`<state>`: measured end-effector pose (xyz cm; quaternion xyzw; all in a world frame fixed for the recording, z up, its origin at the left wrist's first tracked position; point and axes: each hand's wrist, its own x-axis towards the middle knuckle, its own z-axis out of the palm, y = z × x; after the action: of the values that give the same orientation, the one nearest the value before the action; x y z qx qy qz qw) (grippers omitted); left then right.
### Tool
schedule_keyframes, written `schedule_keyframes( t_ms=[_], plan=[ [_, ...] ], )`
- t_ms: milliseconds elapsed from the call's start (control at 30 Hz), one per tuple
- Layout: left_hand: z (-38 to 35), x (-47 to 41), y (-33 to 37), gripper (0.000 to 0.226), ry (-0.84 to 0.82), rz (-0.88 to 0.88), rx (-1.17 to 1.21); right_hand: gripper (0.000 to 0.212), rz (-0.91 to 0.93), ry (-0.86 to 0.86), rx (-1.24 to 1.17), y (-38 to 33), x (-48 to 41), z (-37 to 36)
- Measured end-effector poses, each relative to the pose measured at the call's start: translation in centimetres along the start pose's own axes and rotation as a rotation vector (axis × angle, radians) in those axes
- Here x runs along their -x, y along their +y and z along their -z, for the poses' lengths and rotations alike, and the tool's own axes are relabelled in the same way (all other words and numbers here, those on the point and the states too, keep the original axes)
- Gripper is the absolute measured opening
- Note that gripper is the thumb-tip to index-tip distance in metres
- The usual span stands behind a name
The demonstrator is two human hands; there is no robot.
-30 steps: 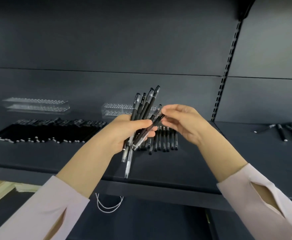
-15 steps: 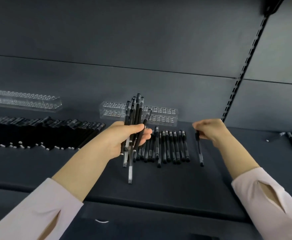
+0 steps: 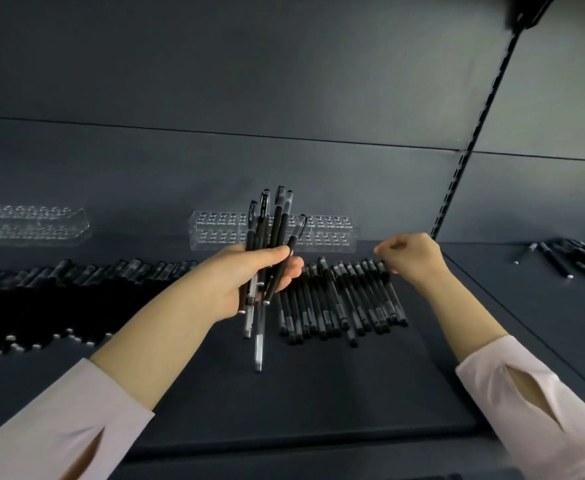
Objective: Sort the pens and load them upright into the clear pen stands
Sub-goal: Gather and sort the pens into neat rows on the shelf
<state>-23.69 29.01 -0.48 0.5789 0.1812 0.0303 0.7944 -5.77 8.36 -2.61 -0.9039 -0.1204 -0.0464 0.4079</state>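
Head view: the left hand (image 3: 249, 282) grips a bundle of pens (image 3: 270, 237) upright at the centre, fingers wrapped round the barrels. At three o'clock from it the right hand (image 3: 410, 258) hovers with fingers curled over the cap end of the sorted row (image 3: 346, 306) lying on the shelf (image 3: 318, 393) (pinching the outermost pen or only touching it, I cannot tell). The middle stand (image 3: 332, 233) at twelve o'clock and the left stand (image 3: 27, 223) at nine o'clock look empty, so I judge sorting under way and loading not begun. A heap (image 3: 59, 292) at nine o'clock and loose pens (image 3: 568, 258) at three o'clock remain.
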Motion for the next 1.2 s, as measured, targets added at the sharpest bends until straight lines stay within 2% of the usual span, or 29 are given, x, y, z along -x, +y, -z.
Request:
schedule_keyframes(
  t_ms=[67, 233, 367, 433, 533, 633, 700, 767, 933, 1033, 1200],
  plan=[
    [1.0, 0.2, 0.3, 0.018, -0.017, -0.013, -0.007, 0.013, 0.059, -0.059, -0.134, -2.3, 1.4, -0.9],
    [4.4, 1.3, 1.3, 0.019, -0.028, -0.039, -0.028, 0.021, 0.057, -0.441, -0.552, -9.9, 5.6, -4.8],
    [7.9, 2.4, 2.0, 0.017, -0.025, -0.086, -0.049, 0.005, -0.005, -0.552, -0.740, -14.6, 7.5, -8.3],
    [9.8, 2.9, 2.4, 0.017, -0.012, -0.109, -0.049, 0.004, -0.068, -0.600, -0.840, -16.2, 8.1, -10.1],
    [12.3, 3.5, 2.6, 0.018, 0.013, -0.120, -0.026, 0.006, -0.154, -0.563, -0.987, -18.1, 8.7, -12.9],
    [14.4, 3.7, 2.6, 0.019, 0.101, -0.111, 0.023, 0.007, -0.154, -0.340, -1.058, -19.3, 8.3, -15.1],
    [15.4, 3.7, 2.8, 0.020, 0.148, -0.090, 0.059, 0.017, -0.105, -0.229, -1.018, -19.4, 7.8, -15.8],
    [16.2, 3.7, 3.0, 0.022, 0.165, -0.086, 0.075, 0.026, -0.043, -0.206, -0.879, -18.7, 7.3, -16.1],
    [16.7, 3.6, 3.2, 0.025, 0.186, -0.061, 0.192, 0.023, 0.036, -0.326, -0.355, -16.4, 6.7, -15.4],
    [16.8, 3.4, 3.0, 0.027, 0.191, -0.063, 0.222, 0.020, 0.027, -0.417, -0.258, -15.8, 7.4, -16.1],
    [16.9, 3.1, 2.7, 0.028, 0.183, -0.062, 0.187, 0.024, 0.015, -0.456, -0.213, -15.8, 7.8, -17.2]
  ],
)
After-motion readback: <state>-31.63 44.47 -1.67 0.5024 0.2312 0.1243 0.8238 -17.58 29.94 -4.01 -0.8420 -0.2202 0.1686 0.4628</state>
